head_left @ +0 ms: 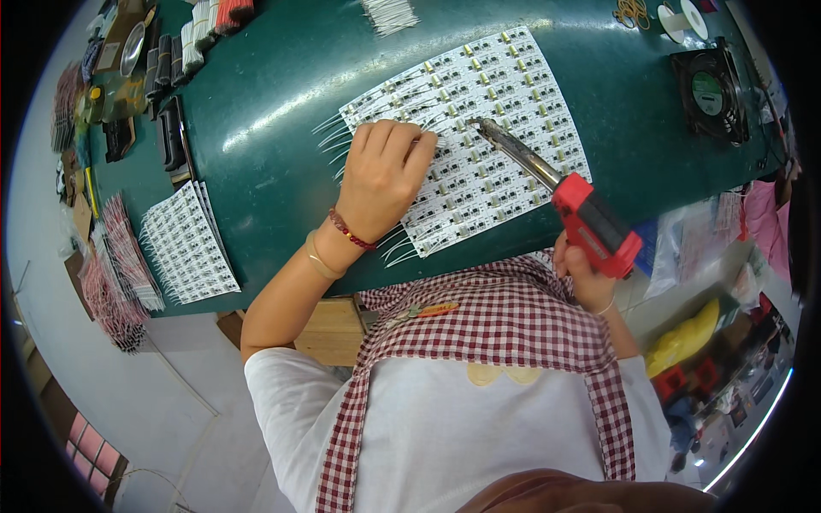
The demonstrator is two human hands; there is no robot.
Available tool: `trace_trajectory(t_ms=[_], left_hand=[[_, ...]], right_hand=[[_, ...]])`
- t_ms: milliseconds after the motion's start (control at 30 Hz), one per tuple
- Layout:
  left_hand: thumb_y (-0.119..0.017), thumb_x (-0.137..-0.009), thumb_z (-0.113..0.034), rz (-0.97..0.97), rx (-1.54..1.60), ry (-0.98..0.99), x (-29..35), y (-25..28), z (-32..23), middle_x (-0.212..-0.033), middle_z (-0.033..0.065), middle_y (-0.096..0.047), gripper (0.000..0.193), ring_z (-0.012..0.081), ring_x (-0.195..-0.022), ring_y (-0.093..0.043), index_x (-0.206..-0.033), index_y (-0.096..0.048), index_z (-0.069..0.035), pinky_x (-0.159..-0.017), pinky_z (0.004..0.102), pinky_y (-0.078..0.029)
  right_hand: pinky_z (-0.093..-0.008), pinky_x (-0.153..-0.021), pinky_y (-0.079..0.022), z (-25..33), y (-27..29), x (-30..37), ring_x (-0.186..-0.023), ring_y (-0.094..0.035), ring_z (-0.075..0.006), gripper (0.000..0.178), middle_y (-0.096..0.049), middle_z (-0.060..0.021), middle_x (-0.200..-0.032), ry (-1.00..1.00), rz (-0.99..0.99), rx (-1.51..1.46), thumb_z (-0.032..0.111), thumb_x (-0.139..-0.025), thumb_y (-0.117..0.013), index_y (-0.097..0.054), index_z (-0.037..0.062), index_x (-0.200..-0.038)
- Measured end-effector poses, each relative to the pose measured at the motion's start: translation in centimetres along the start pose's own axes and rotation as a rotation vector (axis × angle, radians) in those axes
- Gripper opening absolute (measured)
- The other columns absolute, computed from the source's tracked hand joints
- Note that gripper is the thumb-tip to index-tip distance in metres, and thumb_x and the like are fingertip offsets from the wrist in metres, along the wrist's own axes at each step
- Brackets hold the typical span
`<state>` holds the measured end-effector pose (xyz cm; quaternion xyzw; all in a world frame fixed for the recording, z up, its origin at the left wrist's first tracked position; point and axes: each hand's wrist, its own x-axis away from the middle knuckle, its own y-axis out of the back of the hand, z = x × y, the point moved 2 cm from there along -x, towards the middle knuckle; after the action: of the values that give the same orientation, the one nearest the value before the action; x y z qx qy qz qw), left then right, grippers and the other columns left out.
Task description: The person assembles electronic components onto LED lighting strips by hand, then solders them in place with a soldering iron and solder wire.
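Note:
A white panel of small circuit boards [560, 141] lies tilted on the green table, with rows of tiny parts across it. Thin white wires [333, 147] stick out past its left edge. Over the panel's left half, my left hand [380, 171] is closed with curled fingers; its fingertips point down at the boards, and what they pinch is hidden. My right hand [583, 275] grips a red and black soldering gun [594, 224] at the panel's right side. The gun's metal barrel slants up and left, its dark tip above the panel's middle, just right of my left hand.
Another wired board panel [190, 244] lies at the table's left, beside bundles of red and white wires [120, 274]. White wires [391, 13] lie at the far edge. A black fan [708, 94], a white spool [682, 21] and rubber bands [631, 13] are at the right.

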<state>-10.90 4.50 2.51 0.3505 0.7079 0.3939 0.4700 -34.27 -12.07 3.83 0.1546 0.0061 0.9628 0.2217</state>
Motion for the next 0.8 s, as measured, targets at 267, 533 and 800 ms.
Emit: trace_trajectory(t_ms=[267,533,800], left_hand=[[-0.061,-0.068,0.005,0.011,0.071,0.052,0.4,0.0,0.6,-0.089,0.0082,-0.059,0.032,0.0243,-0.082,-0.056,-0.098,-0.065,-0.003,-0.073,0.0356,-0.045],[-0.062,-0.066,0.007,0.016,0.103,-0.013,0.3,0.5,1.0,-0.088,0.0087,-0.059,0.034,0.0252,-0.082,-0.056,-0.099,-0.064,-0.001,-0.073,0.0349,-0.046],[-0.063,-0.067,0.002,-0.002,0.067,-0.042,0.6,2.6,0.4,-0.088,0.0078,-0.058,0.033,0.0233,-0.082,-0.056,-0.1,-0.066,-0.001,-0.071,0.0336,-0.046]], right_hand=[[-0.0213,-0.051,-0.039,0.0,-0.1,-0.1,-0.055,-0.05,-0.0086,0.035,-0.055,-0.0045,-0.068,-0.007,-0.009,-0.041,0.034,-0.093,-0.06,-0.056,0.0006,-0.083],[-0.0214,-0.05,-0.039,0.0,0.1,-0.1,-0.055,-0.051,-0.0087,0.036,-0.055,-0.0044,-0.067,-0.015,0.012,-0.068,0.034,-0.093,-0.061,-0.056,0.0002,-0.083],[-0.0214,-0.05,-0.04,-0.2,0.3,0.1,-0.054,-0.051,-0.0089,0.036,-0.055,-0.0045,-0.068,-0.003,-0.026,-0.086,0.035,-0.093,-0.061,-0.056,0.0001,-0.083]])
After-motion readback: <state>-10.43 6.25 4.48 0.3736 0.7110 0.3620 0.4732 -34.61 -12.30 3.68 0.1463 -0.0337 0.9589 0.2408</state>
